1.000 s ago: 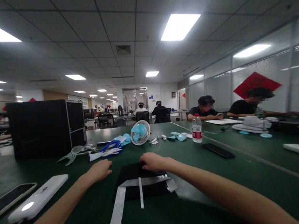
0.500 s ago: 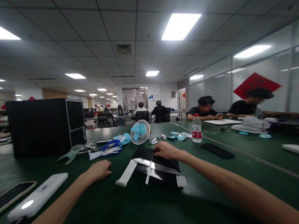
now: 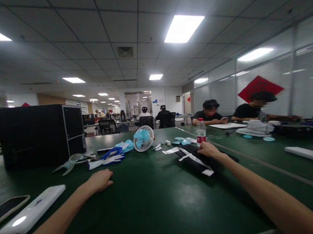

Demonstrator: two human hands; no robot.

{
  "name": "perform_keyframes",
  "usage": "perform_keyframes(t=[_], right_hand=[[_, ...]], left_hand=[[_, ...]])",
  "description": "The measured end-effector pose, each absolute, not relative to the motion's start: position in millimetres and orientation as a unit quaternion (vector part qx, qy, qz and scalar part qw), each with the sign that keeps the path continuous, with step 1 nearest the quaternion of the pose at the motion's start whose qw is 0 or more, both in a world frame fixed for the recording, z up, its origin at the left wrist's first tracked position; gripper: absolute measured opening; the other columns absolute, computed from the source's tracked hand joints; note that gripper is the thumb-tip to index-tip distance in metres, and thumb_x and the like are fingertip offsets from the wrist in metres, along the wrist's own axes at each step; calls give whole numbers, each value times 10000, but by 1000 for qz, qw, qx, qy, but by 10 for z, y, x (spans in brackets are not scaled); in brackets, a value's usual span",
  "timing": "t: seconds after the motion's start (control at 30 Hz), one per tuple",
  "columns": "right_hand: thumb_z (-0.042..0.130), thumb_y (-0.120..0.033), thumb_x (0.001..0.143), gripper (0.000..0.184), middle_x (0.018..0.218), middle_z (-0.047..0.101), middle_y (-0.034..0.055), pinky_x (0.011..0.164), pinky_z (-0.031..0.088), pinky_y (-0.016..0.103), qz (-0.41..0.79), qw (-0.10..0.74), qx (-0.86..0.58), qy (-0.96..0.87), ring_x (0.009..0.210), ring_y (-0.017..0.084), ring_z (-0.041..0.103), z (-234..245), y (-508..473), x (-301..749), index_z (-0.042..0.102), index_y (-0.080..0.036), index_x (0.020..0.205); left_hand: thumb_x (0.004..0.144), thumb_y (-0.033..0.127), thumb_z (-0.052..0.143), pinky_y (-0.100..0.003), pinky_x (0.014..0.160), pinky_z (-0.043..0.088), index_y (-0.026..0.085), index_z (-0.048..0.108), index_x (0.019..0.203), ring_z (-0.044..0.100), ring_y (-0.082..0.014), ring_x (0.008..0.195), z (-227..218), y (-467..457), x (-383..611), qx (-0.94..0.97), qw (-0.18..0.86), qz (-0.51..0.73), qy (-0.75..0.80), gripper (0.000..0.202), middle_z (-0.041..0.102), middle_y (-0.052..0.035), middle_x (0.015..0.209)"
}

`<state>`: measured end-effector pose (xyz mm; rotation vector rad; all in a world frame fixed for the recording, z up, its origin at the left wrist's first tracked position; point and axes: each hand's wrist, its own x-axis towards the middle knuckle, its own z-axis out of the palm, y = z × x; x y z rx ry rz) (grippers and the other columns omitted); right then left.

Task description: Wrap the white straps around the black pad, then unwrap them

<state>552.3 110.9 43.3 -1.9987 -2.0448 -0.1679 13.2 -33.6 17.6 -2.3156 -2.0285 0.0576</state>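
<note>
Head; blk pkg (image 3: 193, 151) in R fingers (image 3: 203, 149)

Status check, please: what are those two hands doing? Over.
Right hand: grip on flat black item with white strips. Left hand: nothing seen in it, nearest the gloves. Possibly in the way: bottle, just behind right hand.

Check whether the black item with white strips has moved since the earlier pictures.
Yes, rightward and away from the wearer: the black item, in the right hand, is now much nearer the red-capped bottle.
</note>
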Motion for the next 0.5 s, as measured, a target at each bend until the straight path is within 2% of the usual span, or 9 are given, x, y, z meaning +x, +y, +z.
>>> perform_keyframes(t=[0.5], right_hand=[[651,-289,731,216,993,667,131,645,423,264,-48,103,-733,-670,900,243,631,275,1161,5660,665,-147,894]], left_hand=[[802,347,512,-353,809,481,190,632,1059,602,-254,1006,108,-282,50,-755,24,12,-655,325,636,-116,1128]])
